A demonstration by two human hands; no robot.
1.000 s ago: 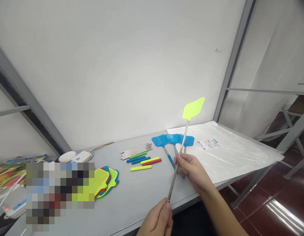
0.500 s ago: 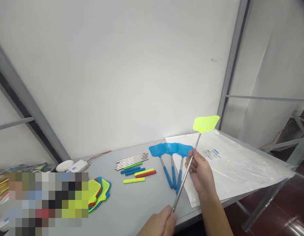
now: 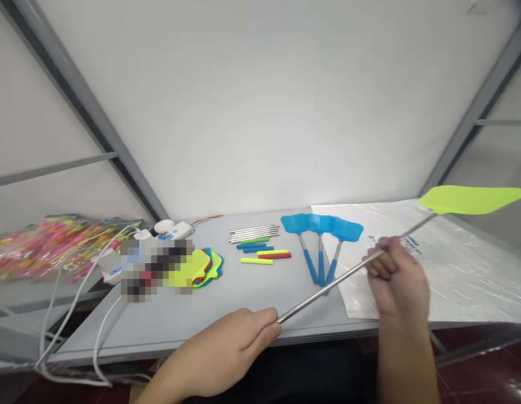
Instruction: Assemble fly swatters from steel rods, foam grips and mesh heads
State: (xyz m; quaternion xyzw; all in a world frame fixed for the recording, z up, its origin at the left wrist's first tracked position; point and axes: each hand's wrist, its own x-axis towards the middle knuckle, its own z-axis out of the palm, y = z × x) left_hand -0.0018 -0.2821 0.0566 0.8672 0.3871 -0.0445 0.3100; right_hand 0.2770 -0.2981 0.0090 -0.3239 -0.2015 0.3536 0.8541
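Head-worn view, facing forward-down, apparently near table [image 3: 247, 283]

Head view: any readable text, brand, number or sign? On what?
Nothing legible.
White plastic sheet: blue and dark print either side of the right hand, too blurred to read.
White power strip: coloured markings, too small to read.
Yellow-green swatter head: no lettering seen.

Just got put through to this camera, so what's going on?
A person holds a yellow swatter slanted above the table. The left hand grips the rod's lower end, the right hand the part nearer the head. Three blue swatters lie fanned out, partly over a white package. Farther left are loose metal rods, coloured grips and stacked swatter heads.
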